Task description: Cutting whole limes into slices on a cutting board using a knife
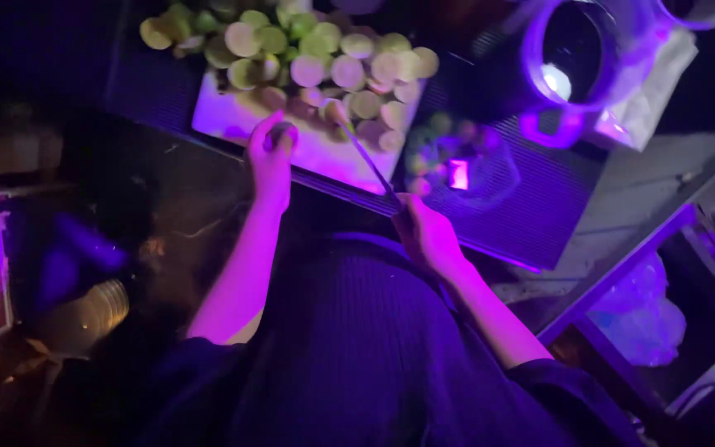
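The left hand (273, 153) pins a small lime (281, 132) on the cutting board (324, 157) so it stays put. The right hand (424, 232) has its grip closed around the knife (370, 165), tip pointing far toward the cut lime pile (324, 50).

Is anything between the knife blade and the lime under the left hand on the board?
Nothing visible. The knife in the right hand angles toward the lime pinned by the left hand; only bare cutting board lies between. Cut limes sit behind.
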